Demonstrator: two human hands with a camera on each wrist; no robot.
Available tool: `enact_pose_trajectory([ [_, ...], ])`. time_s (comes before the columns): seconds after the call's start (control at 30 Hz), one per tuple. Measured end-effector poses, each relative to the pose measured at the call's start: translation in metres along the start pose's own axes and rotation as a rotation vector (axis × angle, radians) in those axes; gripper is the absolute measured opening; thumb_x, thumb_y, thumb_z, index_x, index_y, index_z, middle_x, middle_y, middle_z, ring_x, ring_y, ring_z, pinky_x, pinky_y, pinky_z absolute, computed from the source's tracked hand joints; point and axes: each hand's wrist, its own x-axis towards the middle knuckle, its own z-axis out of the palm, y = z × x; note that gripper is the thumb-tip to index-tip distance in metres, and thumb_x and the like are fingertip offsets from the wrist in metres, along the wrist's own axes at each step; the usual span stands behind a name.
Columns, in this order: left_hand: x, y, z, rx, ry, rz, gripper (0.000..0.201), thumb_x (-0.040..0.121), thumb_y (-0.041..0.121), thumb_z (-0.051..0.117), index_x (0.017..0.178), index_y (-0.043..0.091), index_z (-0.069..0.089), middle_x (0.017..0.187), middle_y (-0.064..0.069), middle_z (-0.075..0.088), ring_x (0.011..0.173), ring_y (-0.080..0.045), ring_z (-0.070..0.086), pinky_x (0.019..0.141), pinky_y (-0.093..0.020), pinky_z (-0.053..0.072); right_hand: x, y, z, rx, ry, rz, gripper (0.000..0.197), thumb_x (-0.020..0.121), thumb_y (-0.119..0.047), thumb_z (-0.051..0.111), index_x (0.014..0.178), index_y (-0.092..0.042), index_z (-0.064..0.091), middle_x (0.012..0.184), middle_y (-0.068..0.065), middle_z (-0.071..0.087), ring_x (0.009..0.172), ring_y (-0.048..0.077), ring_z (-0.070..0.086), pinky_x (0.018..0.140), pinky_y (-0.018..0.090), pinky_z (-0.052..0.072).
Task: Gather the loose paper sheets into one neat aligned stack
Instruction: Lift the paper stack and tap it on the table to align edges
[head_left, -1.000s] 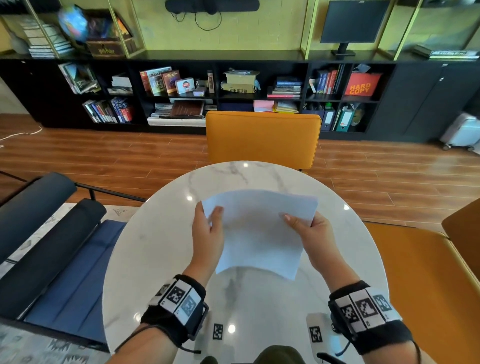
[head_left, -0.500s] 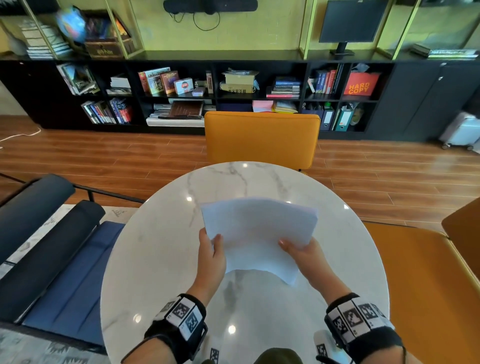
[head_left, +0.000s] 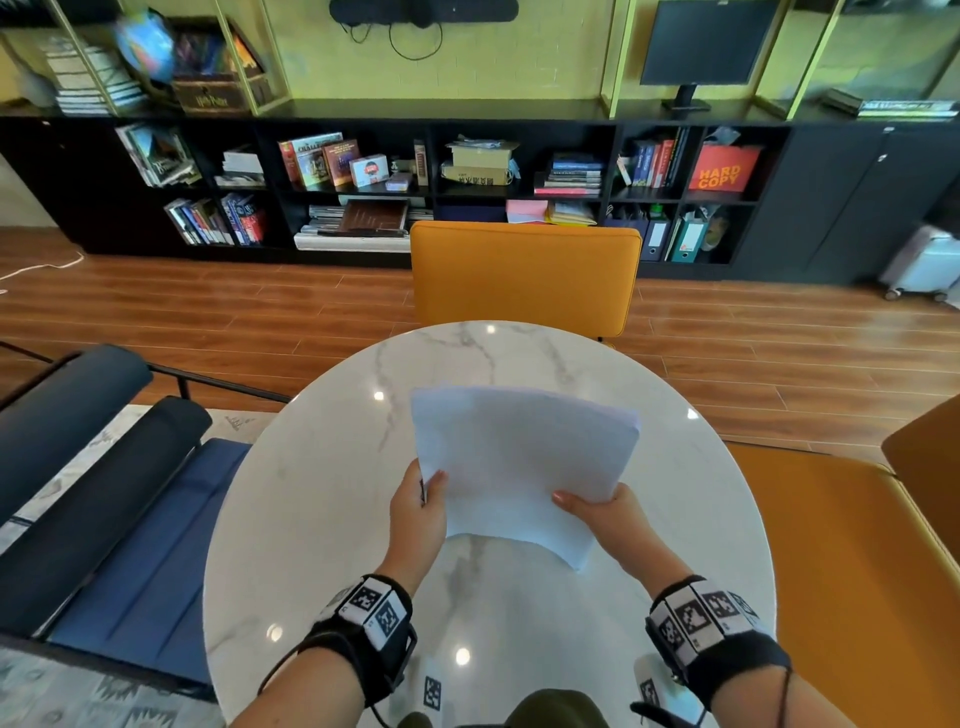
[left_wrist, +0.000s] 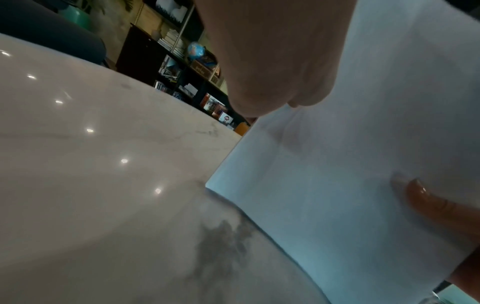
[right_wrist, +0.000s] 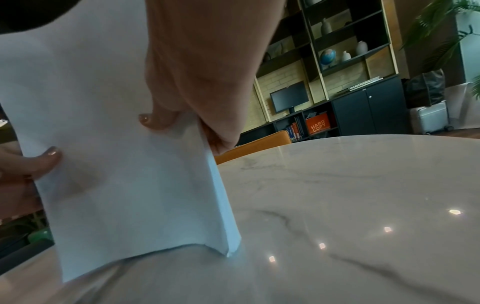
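**Over the marble table: squaring the sheets on their bottom edge**

Over the round table (head_left: 311, 519), the paper sheets (head_left: 519, 462) stand nearly upright, lower edge at or just above the marble near the right corner; contact cannot be confirmed. Left hand (head_left: 418, 512) pinches the left edge, thumb on the near face. Right hand (head_left: 605, 512) grips the right edge, thumb across the front, fingers curled behind. No loose sheets visible elsewhere on the table.

Judgement: jogging step. Bottom edge bows upward mid-span, and edges at the right corner look slightly stepped. To do it well: loosen both pinches, let sheets drop, tap flat, then turn and tap a side edge.
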Motion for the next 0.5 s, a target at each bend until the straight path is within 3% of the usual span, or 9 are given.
enact_pose_trajectory([
  [0.07, 0.003, 0.011, -0.001, 0.057, 0.006, 0.062, 0.024, 0.097, 0.01, 0.046, 0.092, 0.031, 0.056, 0.095, 0.011, 0.064, 0.089, -0.008, 0.061, 0.076, -0.019, 0.047, 0.0, -0.003, -0.003, 0.023, -0.02, -0.026, 0.013, 0.072, -0.013, 0.079, 0.08, -0.015, 0.069, 0.087, 0.004, 0.073, 0.076, 0.013, 0.069, 0.067, 0.023, 0.057],
  [0.13, 0.007, 0.024, -0.003, 0.133, 0.017, 0.152, 0.019, 0.097, 0.01, 0.045, 0.103, 0.022, 0.057, 0.099, 0.008, 0.062, 0.089, -0.005, 0.059, 0.078, -0.021, 0.043, 0.0, -0.006, -0.008, 0.021, -0.026, -0.061, 0.011, 0.075, -0.014, 0.077, 0.084, -0.01, 0.072, 0.086, 0.003, 0.074, 0.07, 0.005, 0.069, 0.059, 0.014, 0.053],
  [0.23, 0.019, 0.043, -0.009, 0.297, 0.044, 0.28, 0.022, 0.096, 0.012, 0.045, 0.112, 0.012, 0.06, 0.098, 0.002, 0.064, 0.091, -0.017, 0.06, 0.078, -0.024, 0.041, 0.006, -0.012, -0.02, -0.062, 0.079, -0.145, 0.021, 0.08, -0.02, 0.072, 0.082, 0.0, 0.067, 0.072, 0.004, 0.061, 0.064, 0.014, 0.057, 0.058, 0.02, 0.043],
  [0.3, 0.028, 0.056, -0.014, 0.424, 0.059, 0.389, 0.023, 0.095, 0.01, 0.048, 0.112, 0.01, 0.063, 0.094, -0.005, 0.068, 0.088, -0.022, 0.061, 0.074, -0.024, 0.04, 0.011, -0.021, -0.03, -0.131, 0.193, -0.196, 0.028, 0.079, -0.027, 0.073, 0.091, -0.004, 0.062, 0.081, 0.004, 0.057, 0.075, 0.019, 0.053, 0.066, 0.025, 0.04],
  [0.33, 0.031, 0.063, -0.015, 0.486, 0.062, 0.453, 0.023, 0.093, 0.008, 0.049, 0.11, 0.009, 0.065, 0.093, -0.008, 0.07, 0.085, -0.024, 0.062, 0.072, -0.024, 0.039, 0.012, -0.027, -0.034, -0.168, 0.235, -0.223, 0.042, 0.077, -0.03, 0.074, 0.113, -0.01, 0.059, 0.096, 0.002, 0.058, 0.088, 0.019, 0.055, 0.075, 0.026, 0.042],
  [0.37, 0.035, 0.069, -0.016, 0.542, 0.06, 0.512, 0.022, 0.092, 0.006, 0.051, 0.108, 0.008, 0.066, 0.092, -0.009, 0.072, 0.083, -0.026, 0.064, 0.07, -0.024, 0.039, 0.012, -0.034, -0.037, -0.205, 0.257, -0.248, 0.069, 0.076, -0.032, 0.075, 0.136, -0.016, 0.045, 0.113, 0.0, 0.054, 0.103, 0.016, 0.053, 0.086, 0.028, 0.042],
  [0.4, 0.038, 0.074, -0.017, 0.593, 0.043, 0.56, 0.022, 0.091, 0.005, 0.051, 0.106, 0.008, 0.067, 0.09, -0.01, 0.073, 0.081, -0.027, 0.065, 0.069, -0.025, 0.041, 0.009, -0.043, -0.039, -0.227, 0.263, -0.287, 0.09, 0.075, -0.033, 0.076, 0.148, -0.021, 0.025, 0.125, -0.004, 0.046, 0.114, 0.012, 0.047, 0.096, 0.029, 0.039],
  [0.43, 0.04, 0.078, -0.016, 0.641, 0.014, 0.596, 0.022, 0.09, 0.004, 0.052, 0.104, 0.009, 0.068, 0.089, -0.009, 0.073, 0.08, -0.028, 0.065, 0.069, -0.028, 0.043, 0.006, -0.053, -0.039, -0.256, 0.269, -0.341, 0.101, 0.074, -0.035, 0.077, 0.151, -0.025, 0.013, 0.131, -0.009, 0.04, 0.121, 0.007, 0.039, 0.101, 0.028, 0.034],
  [0.5, 0.042, 0.084, -0.013, 0.732, -0.049, 0.661, 0.023, 0.087, 0.002, 0.052, 0.099, 0.012, 0.068, 0.085, -0.007, 0.073, 0.078, -0.029, 0.065, 0.071, -0.035, 0.047, -0.002, -0.071, -0.034, -0.284, 0.236, -0.43, 0.104, 0.072, -0.035, 0.077, 0.151, -0.03, 0.01, 0.132, -0.017, 0.036, 0.123, 0.0, 0.032, 0.102, 0.025, 0.028],
])
